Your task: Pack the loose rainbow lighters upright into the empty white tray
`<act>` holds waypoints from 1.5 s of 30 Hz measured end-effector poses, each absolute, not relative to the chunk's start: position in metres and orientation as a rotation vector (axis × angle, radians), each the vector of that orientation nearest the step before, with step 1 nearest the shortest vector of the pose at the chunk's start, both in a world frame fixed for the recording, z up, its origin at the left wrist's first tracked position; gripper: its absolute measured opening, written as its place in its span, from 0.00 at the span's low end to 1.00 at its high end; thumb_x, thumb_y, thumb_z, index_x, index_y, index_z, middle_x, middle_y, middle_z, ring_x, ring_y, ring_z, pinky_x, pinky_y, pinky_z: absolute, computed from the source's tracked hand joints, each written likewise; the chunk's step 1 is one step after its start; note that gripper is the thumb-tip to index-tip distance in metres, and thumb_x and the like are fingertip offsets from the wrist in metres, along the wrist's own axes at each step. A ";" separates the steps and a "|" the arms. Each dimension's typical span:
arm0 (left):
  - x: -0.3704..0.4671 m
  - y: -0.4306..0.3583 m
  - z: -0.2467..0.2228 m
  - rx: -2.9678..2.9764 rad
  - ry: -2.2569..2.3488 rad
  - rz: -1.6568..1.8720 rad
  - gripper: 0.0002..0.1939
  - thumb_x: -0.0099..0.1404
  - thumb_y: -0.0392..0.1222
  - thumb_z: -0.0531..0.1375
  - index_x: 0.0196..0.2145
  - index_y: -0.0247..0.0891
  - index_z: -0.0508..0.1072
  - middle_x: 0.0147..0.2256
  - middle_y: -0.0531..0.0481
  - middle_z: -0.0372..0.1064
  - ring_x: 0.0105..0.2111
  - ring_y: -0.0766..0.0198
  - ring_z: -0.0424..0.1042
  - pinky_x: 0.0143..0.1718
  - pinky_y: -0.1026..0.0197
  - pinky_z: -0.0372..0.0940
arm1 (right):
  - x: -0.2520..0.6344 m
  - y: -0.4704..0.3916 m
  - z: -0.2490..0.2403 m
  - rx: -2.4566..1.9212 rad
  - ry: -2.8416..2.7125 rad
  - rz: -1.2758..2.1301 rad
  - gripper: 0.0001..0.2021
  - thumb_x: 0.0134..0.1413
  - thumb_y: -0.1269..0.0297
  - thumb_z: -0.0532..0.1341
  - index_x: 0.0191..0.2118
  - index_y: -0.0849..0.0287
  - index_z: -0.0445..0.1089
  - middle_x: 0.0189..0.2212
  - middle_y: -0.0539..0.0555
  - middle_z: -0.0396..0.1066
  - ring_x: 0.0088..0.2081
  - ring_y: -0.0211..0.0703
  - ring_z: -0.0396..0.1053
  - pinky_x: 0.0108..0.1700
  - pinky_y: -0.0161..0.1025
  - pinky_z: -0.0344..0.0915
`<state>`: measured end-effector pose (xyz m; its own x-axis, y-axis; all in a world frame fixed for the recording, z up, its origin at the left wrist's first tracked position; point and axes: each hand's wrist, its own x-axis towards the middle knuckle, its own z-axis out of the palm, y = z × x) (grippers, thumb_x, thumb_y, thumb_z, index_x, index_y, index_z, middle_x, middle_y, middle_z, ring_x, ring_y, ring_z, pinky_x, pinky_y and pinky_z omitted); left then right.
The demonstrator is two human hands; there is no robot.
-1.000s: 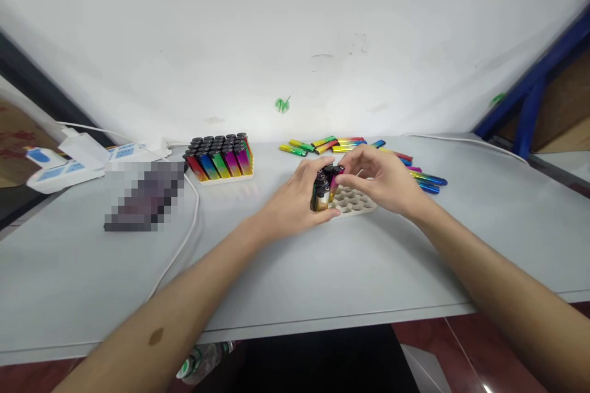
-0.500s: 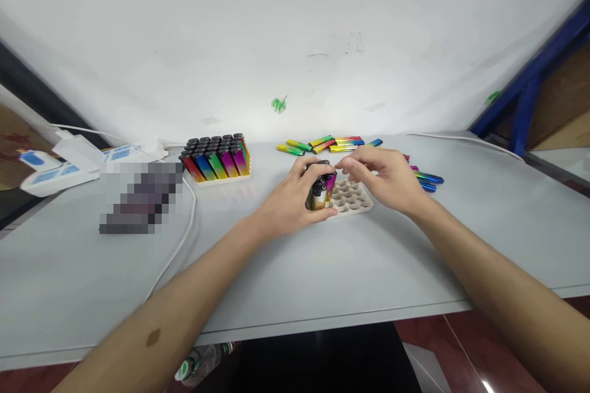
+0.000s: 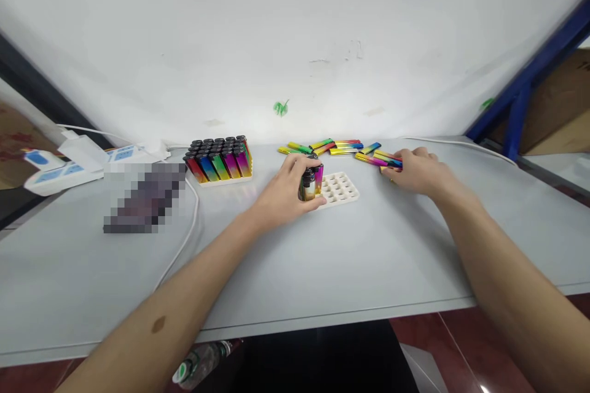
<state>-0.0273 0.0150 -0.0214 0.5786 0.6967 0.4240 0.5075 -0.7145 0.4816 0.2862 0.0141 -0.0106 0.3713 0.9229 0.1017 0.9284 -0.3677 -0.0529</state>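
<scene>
Head view: two bare hands at work over a pale grey tabletop [image 3: 322, 276]. Left hand [image 3: 283, 190] curled about a small cluster of upright lighters [image 3: 308, 185], fingers over the far side and thumb at the near side; grip closed on them. Black tops uppermost; bodies metallic, one silvery with gold, another magenta running to yellow. Cluster stands at the left end of a white slotted tray [image 3: 342, 189], rows of slots showing to its right. Right hand [image 3: 420, 171] well apart from the tray, off to its right, at a pile of loose lighters [image 3: 371, 159] lying flat, colours magenta, yellow and blue. Fingertips partly hidden behind the hand; cannot tell whether a lighter is gripped. Further scatter of rainbow lighters [image 3: 345, 144] on their sides near the white wall [image 3: 295, 37], beyond the tray. To the left, a filled block of lighters [image 3: 220, 163], upright in close rows in a white base. Left of that, a dark object [image 3: 145, 202], pixelated, kind not readable; white cable [image 3: 188, 236] just beside it. Far left, white power strip [image 3: 96, 166] with blue panels. Below the table's near edge, a clear plastic bottle [image 3: 203, 363] with green on its cap.
</scene>
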 end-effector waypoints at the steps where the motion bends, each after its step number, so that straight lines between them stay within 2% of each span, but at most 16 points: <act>1: -0.027 0.015 -0.021 2.502 0.990 0.866 0.31 0.61 0.47 0.65 0.58 0.45 0.59 0.56 0.44 0.58 0.55 0.53 0.65 0.53 0.50 0.67 | 0.284 0.016 -0.015 -2.496 -1.691 -0.104 0.37 0.56 0.37 0.52 0.62 0.59 0.64 0.59 0.71 0.61 0.57 0.70 0.62 0.53 0.61 0.62; 3: -0.027 0.014 -0.021 2.499 1.001 0.855 0.30 0.61 0.48 0.65 0.58 0.45 0.59 0.56 0.44 0.58 0.53 0.53 0.66 0.52 0.50 0.68 | 0.280 0.019 -0.023 -2.460 -1.689 -0.083 0.40 0.57 0.33 0.46 0.66 0.57 0.59 0.65 0.71 0.55 0.63 0.72 0.56 0.59 0.69 0.54; 6: -0.027 0.014 -0.021 2.501 0.997 0.865 0.30 0.62 0.47 0.64 0.58 0.45 0.58 0.56 0.44 0.58 0.53 0.54 0.66 0.52 0.50 0.68 | 0.277 0.024 -0.033 -2.438 -1.723 0.015 0.43 0.57 0.30 0.40 0.68 0.53 0.54 0.68 0.68 0.50 0.65 0.74 0.52 0.59 0.76 0.49; 10: -0.027 0.014 -0.022 2.502 0.988 0.870 0.30 0.62 0.47 0.65 0.58 0.46 0.58 0.56 0.45 0.58 0.53 0.53 0.66 0.52 0.50 0.67 | 0.273 0.026 -0.039 -2.405 -1.734 -0.011 0.42 0.59 0.31 0.39 0.68 0.55 0.55 0.67 0.69 0.53 0.63 0.71 0.56 0.60 0.69 0.53; 15: -0.026 0.014 -0.023 2.512 0.997 0.870 0.30 0.62 0.47 0.64 0.58 0.46 0.58 0.56 0.45 0.57 0.53 0.53 0.66 0.50 0.51 0.68 | 0.260 0.024 -0.037 -2.391 -1.729 -0.054 0.39 0.61 0.35 0.41 0.68 0.57 0.55 0.62 0.70 0.57 0.60 0.67 0.61 0.59 0.58 0.57; 25: -0.026 0.012 -0.021 2.504 1.011 0.837 0.30 0.62 0.48 0.64 0.59 0.47 0.57 0.57 0.45 0.57 0.52 0.53 0.67 0.49 0.51 0.69 | 0.249 0.023 -0.035 -2.305 -1.803 -0.218 0.31 0.62 0.41 0.49 0.59 0.61 0.64 0.51 0.69 0.66 0.53 0.65 0.64 0.54 0.54 0.59; 30: -0.026 0.012 -0.021 2.502 1.016 0.834 0.30 0.62 0.48 0.63 0.59 0.47 0.57 0.57 0.46 0.57 0.50 0.54 0.68 0.49 0.51 0.69 | 0.249 0.023 -0.033 -2.239 -1.790 -0.137 0.28 0.61 0.45 0.52 0.57 0.61 0.64 0.49 0.68 0.67 0.51 0.63 0.66 0.51 0.51 0.63; 37: -0.026 0.012 -0.020 2.502 1.017 0.837 0.29 0.63 0.48 0.63 0.59 0.47 0.57 0.56 0.45 0.57 0.52 0.53 0.67 0.50 0.50 0.68 | 0.246 0.023 -0.029 -2.255 -1.776 -0.038 0.26 0.64 0.45 0.49 0.58 0.57 0.62 0.53 0.67 0.66 0.40 0.57 0.74 0.39 0.48 0.67; 42: -0.026 0.011 -0.020 2.506 1.019 0.834 0.30 0.63 0.48 0.63 0.59 0.47 0.57 0.56 0.45 0.57 0.50 0.54 0.67 0.49 0.50 0.68 | 0.244 0.022 -0.024 -2.261 -1.806 -0.071 0.22 0.67 0.52 0.45 0.56 0.58 0.65 0.43 0.65 0.74 0.42 0.61 0.74 0.38 0.49 0.66; 45: -0.026 0.011 -0.020 2.506 1.015 0.834 0.30 0.63 0.48 0.63 0.59 0.46 0.57 0.56 0.45 0.57 0.50 0.54 0.67 0.50 0.50 0.68 | 0.242 0.022 -0.022 -2.304 -1.806 -0.096 0.22 0.67 0.54 0.45 0.55 0.58 0.66 0.38 0.65 0.76 0.40 0.62 0.74 0.36 0.49 0.64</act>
